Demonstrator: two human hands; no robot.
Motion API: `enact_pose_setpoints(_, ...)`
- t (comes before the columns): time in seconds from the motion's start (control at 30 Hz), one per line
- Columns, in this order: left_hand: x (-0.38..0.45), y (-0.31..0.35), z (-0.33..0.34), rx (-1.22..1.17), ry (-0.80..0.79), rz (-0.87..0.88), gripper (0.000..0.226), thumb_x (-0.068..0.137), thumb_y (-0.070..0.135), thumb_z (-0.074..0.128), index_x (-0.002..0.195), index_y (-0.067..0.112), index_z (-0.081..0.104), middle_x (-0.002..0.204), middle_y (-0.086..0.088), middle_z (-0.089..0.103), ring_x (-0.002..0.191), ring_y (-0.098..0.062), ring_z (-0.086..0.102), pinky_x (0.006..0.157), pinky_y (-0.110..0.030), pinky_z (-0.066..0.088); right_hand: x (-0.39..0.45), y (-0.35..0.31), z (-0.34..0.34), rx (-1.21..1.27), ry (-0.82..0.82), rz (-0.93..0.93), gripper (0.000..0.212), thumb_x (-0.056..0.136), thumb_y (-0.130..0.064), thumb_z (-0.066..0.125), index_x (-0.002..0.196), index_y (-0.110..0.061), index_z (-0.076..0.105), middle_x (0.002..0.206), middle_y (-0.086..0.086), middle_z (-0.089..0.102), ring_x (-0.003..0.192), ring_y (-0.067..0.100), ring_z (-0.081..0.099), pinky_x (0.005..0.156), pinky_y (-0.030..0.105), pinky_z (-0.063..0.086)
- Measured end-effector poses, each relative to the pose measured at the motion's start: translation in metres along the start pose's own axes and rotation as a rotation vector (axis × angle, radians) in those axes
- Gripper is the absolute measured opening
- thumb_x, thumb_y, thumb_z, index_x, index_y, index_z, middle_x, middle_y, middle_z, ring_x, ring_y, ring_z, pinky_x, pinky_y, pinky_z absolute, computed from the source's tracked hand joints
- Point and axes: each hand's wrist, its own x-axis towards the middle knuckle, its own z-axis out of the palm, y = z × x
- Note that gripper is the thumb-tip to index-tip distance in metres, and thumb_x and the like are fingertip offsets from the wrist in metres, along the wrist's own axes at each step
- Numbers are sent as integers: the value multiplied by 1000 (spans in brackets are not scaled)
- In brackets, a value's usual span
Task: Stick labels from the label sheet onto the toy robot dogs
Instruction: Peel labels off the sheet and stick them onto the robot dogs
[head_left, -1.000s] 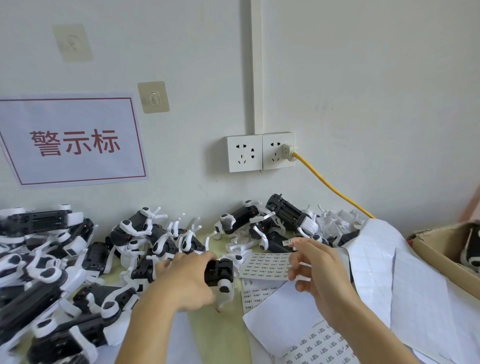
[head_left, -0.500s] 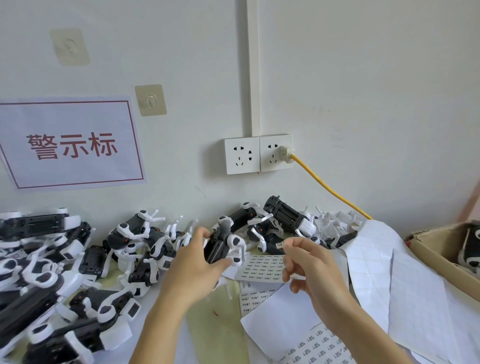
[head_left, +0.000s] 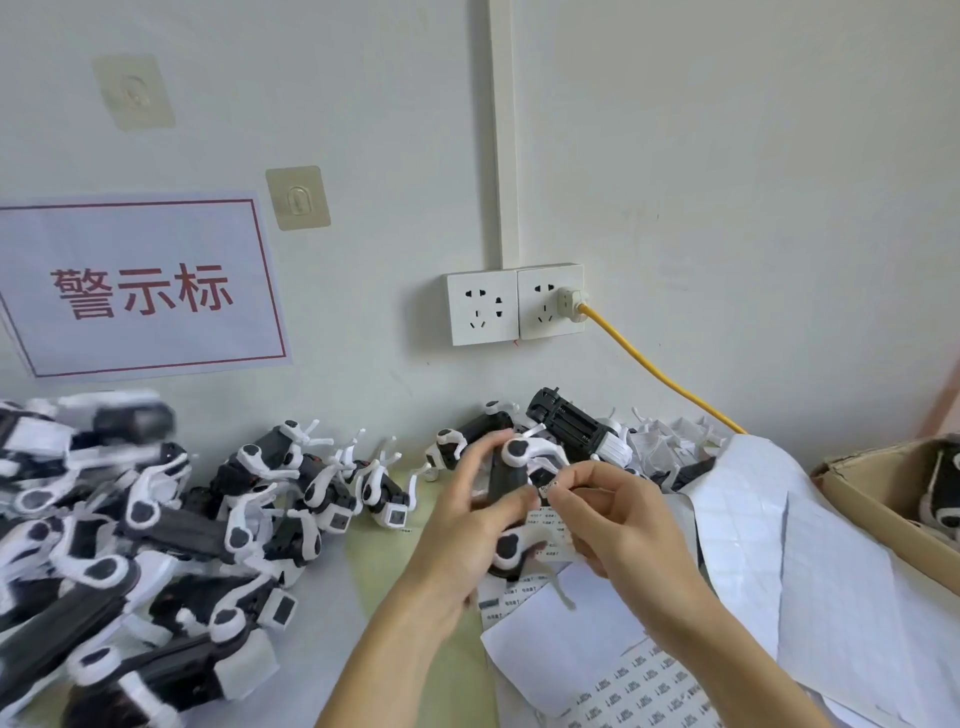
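- Pale wall (head_left: 727, 156) at the far side carries a white double socket (head_left: 514, 304) with a yellow cable (head_left: 660, 371) and a red-lettered paper sign (head_left: 140, 288).
- Yellow-green counter (head_left: 374, 566) holds a heap of black-and-white plastic toy robot dogs (head_left: 156, 525) at left, white label sheets (head_left: 623, 691) near right, and a cardboard box (head_left: 883, 499) far right.
- Left hand (head_left: 462, 540) grips one upright black-and-white toy dog (head_left: 511, 483) in the middle; right hand (head_left: 618, 519) pinches a small printed label (head_left: 548, 487) against it.
- Risks, I'd judge: the label landing crooked or creased, or sticking to a fingertip; the dog twisting in a loose grip.

Table (head_left: 374, 597) against the wall: toy robot dogs (head_left: 171, 530) heaped left of the label sheets (head_left: 649, 680); cardboard box (head_left: 883, 514) right of them.
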Motion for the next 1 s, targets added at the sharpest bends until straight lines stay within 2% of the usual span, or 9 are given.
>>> enact_pose_setpoints(0.1, -3, -2, 5, 74, -57, 29, 57, 86, 11, 76, 122, 53, 61, 120, -2, 71, 107, -20, 70, 98, -36, 54, 0, 0, -3, -119, 43, -40, 16, 96, -14, 64, 80, -12, 67, 49, -1, 41, 42, 8, 29, 43, 16, 26)
enact_pose_setpoints(0.2, -3, -4, 5, 116, -103, 31, 65, 84, 6, 76, 118, 59, 62, 98, 4, 74, 91, -11, 69, 79, -19, 53, 1, 1, -7, -207, 68, -51, 16, 96, -13, 64, 80, -13, 67, 48, -2, 38, 41, 7, 27, 42, 13, 25)
enact_pose_setpoints(0.27, -3, -2, 5, 130, -121, 27, 67, 82, 6, 76, 119, 60, 61, 87, 9, 72, 82, -7, 65, 74, -15, 49, 2, 1, -8, -259, 74, -54, 17, 95, -12, 64, 79, -14, 67, 46, -8, 35, 41, 6, 26, 43, 13, 25)
enact_pose_setpoints(0.3, -4, -1, 5, 137, -122, 26, 67, 79, 10, 77, 120, 60, 60, 91, 8, 72, 84, -7, 65, 76, -16, 50, 2, 2, -8, -283, 76, -57, 18, 95, -11, 65, 78, -14, 66, 45, -9, 34, 41, 6, 27, 43, 13, 25)
enact_pose_setpoints(0.43, -7, 4, 7, 155, -110, 30, 66, 71, 25, 72, 122, 64, 56, 126, -10, 66, 107, -16, 63, 105, -33, 48, 3, 2, -8, -350, 67, -70, 21, 94, -9, 66, 75, -16, 66, 45, -8, 33, 42, 8, 28, 45, 15, 28)
enact_pose_setpoints(0.53, -6, 3, 6, 159, -131, 37, 66, 71, 25, 71, 122, 65, 56, 114, -6, 71, 93, -11, 63, 93, -25, 49, 3, 2, -7, -368, 58, -76, 22, 94, -9, 66, 73, -17, 66, 46, -7, 33, 44, 8, 29, 46, 16, 28)
enact_pose_setpoints(0.63, -5, 0, 4, 159, -153, 34, 67, 73, 23, 70, 124, 64, 56, 110, 1, 74, 89, -6, 66, 88, -22, 50, 3, 3, -6, -389, 67, -88, 23, 94, -8, 66, 73, -18, 67, 46, -8, 34, 45, 8, 30, 46, 17, 29)
enact_pose_setpoints(0.8, -4, -1, 4, 141, -176, 27, 65, 75, 21, 69, 126, 59, 56, 104, -2, 77, 91, -10, 67, 97, -31, 50, 3, 3, -5, -432, 84, -106, 25, 93, -8, 67, 72, -20, 66, 45, -7, 36, 44, 8, 31, 47, 16, 32)
enact_pose_setpoints(1.0, -4, 0, 3, 115, -174, 10, 62, 77, 24, 69, 126, 59, 57, 107, -17, 73, 89, -19, 62, 97, -41, 51, 2, 3, -4, -464, 90, -126, 29, 93, -6, 66, 70, -24, 65, 43, -10, 38, 43, 7, 33, 46, 16, 33)
